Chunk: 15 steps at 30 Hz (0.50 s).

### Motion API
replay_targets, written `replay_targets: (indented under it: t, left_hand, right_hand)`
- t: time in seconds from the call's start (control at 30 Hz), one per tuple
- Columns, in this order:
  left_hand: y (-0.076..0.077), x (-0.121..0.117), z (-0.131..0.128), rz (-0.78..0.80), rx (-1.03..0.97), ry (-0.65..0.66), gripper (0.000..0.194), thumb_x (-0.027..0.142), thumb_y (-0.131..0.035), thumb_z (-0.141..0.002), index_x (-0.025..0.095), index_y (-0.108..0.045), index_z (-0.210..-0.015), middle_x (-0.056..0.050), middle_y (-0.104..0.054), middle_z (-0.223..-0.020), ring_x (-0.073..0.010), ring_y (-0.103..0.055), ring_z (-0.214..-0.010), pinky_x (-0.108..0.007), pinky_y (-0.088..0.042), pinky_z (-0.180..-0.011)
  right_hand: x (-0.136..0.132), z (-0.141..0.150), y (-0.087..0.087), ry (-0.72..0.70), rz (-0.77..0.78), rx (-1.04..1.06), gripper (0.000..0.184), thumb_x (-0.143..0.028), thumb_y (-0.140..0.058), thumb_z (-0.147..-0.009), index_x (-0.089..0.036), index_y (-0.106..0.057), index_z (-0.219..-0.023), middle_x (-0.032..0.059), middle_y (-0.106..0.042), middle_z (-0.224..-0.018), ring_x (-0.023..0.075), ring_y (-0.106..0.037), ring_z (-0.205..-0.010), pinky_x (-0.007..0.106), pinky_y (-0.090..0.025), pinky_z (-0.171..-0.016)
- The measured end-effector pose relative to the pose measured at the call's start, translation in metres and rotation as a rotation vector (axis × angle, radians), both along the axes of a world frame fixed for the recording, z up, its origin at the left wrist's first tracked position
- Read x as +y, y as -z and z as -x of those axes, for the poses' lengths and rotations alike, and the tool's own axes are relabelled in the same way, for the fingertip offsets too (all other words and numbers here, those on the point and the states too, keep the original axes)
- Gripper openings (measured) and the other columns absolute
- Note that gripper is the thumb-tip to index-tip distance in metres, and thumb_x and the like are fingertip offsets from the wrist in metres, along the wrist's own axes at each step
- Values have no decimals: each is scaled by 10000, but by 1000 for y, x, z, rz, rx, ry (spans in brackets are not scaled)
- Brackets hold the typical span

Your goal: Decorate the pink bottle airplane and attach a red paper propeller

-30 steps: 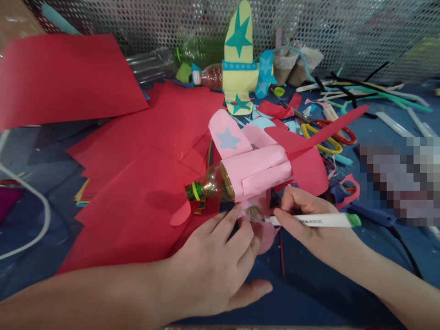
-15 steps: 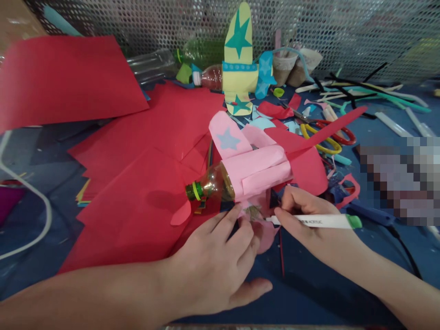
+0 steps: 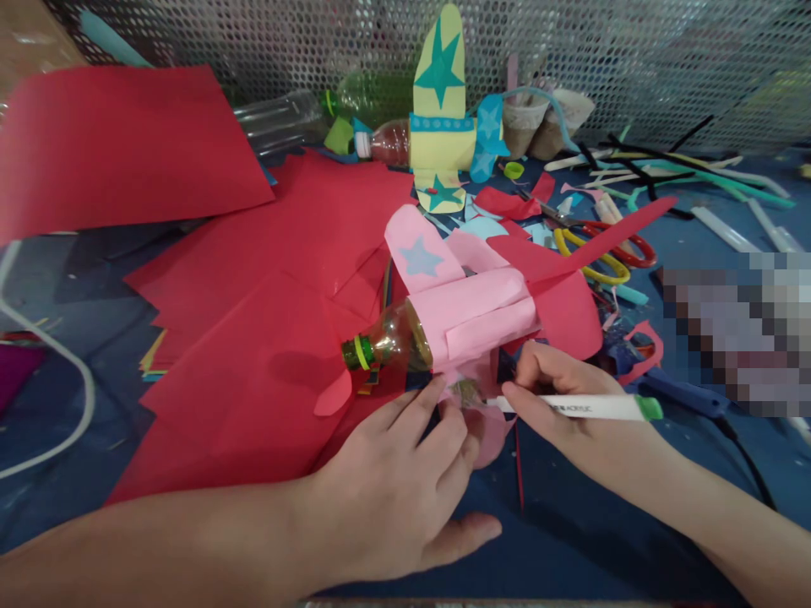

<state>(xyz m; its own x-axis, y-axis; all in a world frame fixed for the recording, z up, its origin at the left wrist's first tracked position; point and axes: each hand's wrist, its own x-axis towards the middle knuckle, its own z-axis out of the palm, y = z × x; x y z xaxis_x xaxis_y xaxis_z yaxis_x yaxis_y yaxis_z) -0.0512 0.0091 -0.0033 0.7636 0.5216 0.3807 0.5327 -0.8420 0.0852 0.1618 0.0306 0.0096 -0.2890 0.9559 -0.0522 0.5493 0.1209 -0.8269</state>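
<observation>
My right hand (image 3: 563,397) grips a white acrylic paint marker (image 3: 599,407) with a green end. Its tip points left, at a pink paper piece (image 3: 491,435) low on the plane-like model. My left hand (image 3: 405,473) rests its fingertips on that piece, fingers stretched out and thumb apart; part of the paper is hidden beneath them. Just above both hands lies a green plastic bottle (image 3: 400,333) on its side, wrapped in pink paper (image 3: 472,317). A pink wing (image 3: 424,253) with a blue star stands out from its far side, and red paper (image 3: 570,312) from its right end.
Red paper sheets (image 3: 253,380) cover the left side. Behind stands a yellow-wrapped bottle model (image 3: 440,143) with teal stars. Scissors (image 3: 599,253), paper scraps and a blue glue gun (image 3: 684,393) with a cord lie right. Metal mesh (image 3: 253,42) closes off the back.
My right hand and the marker have shifted slightly left. The left hand and the bottle model stay in place.
</observation>
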Motion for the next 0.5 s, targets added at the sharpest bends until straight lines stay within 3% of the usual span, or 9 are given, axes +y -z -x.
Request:
replay_targets:
  t: [0.5]
  left_hand:
    - [0, 1, 0, -9, -8, 4, 473, 481, -420, -919, 92, -650, -1059, -134, -652, -1045, -343, -587, -1063, -415, -526, -822]
  right_hand:
    - [0, -1, 1, -19, 19, 16, 260, -214, -498, -891, -221, -381, -659, -76, -361, -570, 84, -321, -482, 210, -271, -427]
